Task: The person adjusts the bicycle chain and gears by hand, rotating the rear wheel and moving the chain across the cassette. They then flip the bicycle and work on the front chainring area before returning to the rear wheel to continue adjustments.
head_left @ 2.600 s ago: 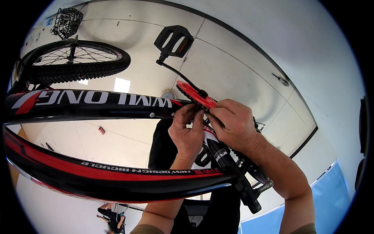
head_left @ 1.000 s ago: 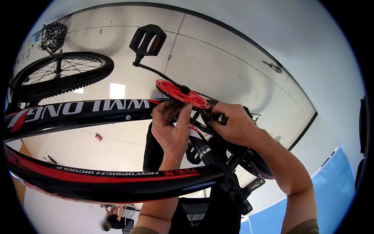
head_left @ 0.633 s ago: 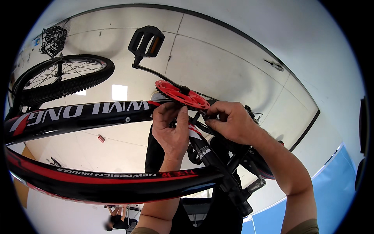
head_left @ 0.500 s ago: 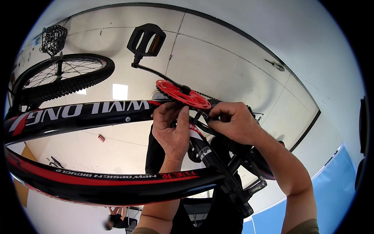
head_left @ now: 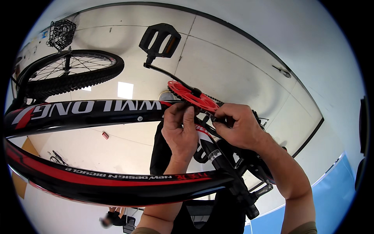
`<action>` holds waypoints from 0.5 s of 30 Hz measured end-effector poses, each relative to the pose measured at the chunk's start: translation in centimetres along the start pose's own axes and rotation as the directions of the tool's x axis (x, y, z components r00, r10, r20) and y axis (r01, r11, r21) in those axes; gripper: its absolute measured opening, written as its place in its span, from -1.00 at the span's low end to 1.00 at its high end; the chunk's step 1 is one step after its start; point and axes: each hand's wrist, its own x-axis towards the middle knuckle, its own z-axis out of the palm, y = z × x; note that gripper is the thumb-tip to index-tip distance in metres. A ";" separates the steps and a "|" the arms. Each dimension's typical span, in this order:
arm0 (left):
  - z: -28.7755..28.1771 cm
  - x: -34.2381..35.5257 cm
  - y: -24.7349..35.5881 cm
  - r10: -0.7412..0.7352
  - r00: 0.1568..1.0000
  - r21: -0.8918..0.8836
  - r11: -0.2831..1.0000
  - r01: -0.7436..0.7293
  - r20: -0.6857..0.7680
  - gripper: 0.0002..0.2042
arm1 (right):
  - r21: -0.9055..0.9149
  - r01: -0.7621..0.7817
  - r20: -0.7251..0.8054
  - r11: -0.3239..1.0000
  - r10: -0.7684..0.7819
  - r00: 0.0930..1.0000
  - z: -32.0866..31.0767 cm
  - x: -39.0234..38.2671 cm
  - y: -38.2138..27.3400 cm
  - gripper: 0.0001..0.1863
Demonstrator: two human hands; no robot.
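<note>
A black and red bicycle frame (head_left: pixel 113 185) lies across the view, with a red chainring (head_left: pixel 194 97), a black crank arm (head_left: pixel 167 73) and a black pedal (head_left: pixel 159 40) beyond its tube. My left hand (head_left: pixel 181 132) is closed at the near edge of the chainring, its thumb raised and fingers curled; what its fingertips pinch is hidden. Just to its right, my right hand (head_left: pixel 239 126) pinches a dark bicycle chain (head_left: pixel 208 114) beside the chainring's lower edge. A short stretch of chain shows between the two hands.
The front wheel (head_left: pixel 74 72) and a black wire basket (head_left: pixel 62 34) are at the far left. A small red object (head_left: pixel 105 135) and a metal tool-like item (head_left: pixel 281 71) lie on the tiled floor. Another person (head_left: pixel 113 218) appears at the bottom left.
The bicycle and my left hand have shifted slightly right in the view. My right hand stays by the chainring, now closer to my left, and the chain shows more plainly between them.
</note>
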 end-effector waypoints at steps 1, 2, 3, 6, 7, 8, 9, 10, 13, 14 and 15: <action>0.2 0.0 0.0 -0.004 1.000 -0.038 0.999 0.003 -0.015 -0.80 | 0.018 -0.009 0.000 1.000 0.009 1.000 0.1 0.0 0.1 -0.85; 0.2 0.0 -0.2 0.052 0.998 -0.013 0.999 -0.053 -0.036 -0.77 | 0.035 -0.017 0.000 0.999 0.017 1.000 0.2 0.1 0.3 -0.85; 0.3 0.0 -0.6 0.106 0.993 0.010 0.994 -0.106 -0.055 -0.74 | 0.049 -0.029 -0.001 0.998 0.029 1.000 0.1 0.1 0.4 -0.83; 0.3 0.2 -0.3 0.135 0.990 0.095 0.987 -0.131 -0.042 -0.62 | 0.034 -0.171 0.035 0.985 0.169 0.985 -0.7 0.1 -0.6 -0.74; 0.3 0.3 -0.1 0.121 0.992 0.125 0.985 -0.117 -0.026 -0.58 | 0.025 -0.160 0.051 0.987 0.158 0.986 -1.0 0.0 -0.7 -0.72; 0.2 0.4 -0.1 0.130 0.991 0.151 0.981 -0.124 -0.029 -0.55 | 0.017 -0.149 0.068 0.989 0.147 0.987 -1.3 0.0 -0.7 -0.69; 0.1 0.5 -0.2 0.141 0.989 0.177 0.975 -0.133 -0.034 -0.53 | 0.008 -0.134 0.086 0.991 0.133 0.987 -1.7 0.0 -0.9 -0.66; 0.1 0.6 -0.3 0.153 0.987 0.203 0.969 -0.142 -0.039 -0.50 | -0.001 -0.131 0.109 0.991 0.130 0.985 -2.0 -0.1 -1.1 -0.66; -0.1 0.3 -0.7 0.155 0.985 0.102 0.984 -0.147 -0.073 -0.58 | -0.022 -0.113 0.149 0.993 0.115 0.982 -2.8 -0.8 -1.5 -0.67; -0.1 0.3 -0.6 0.147 0.987 0.097 0.985 -0.140 -0.067 -0.58 | -0.028 -0.101 0.143 0.994 0.104 0.984 -3.0 -1.1 -1.6 -0.67; -0.1 0.4 -0.4 0.140 0.988 0.093 0.987 -0.133 -0.063 -0.59 | -0.034 -0.088 0.139 0.996 0.092 0.986 -3.2 -1.2 -1.6 -0.67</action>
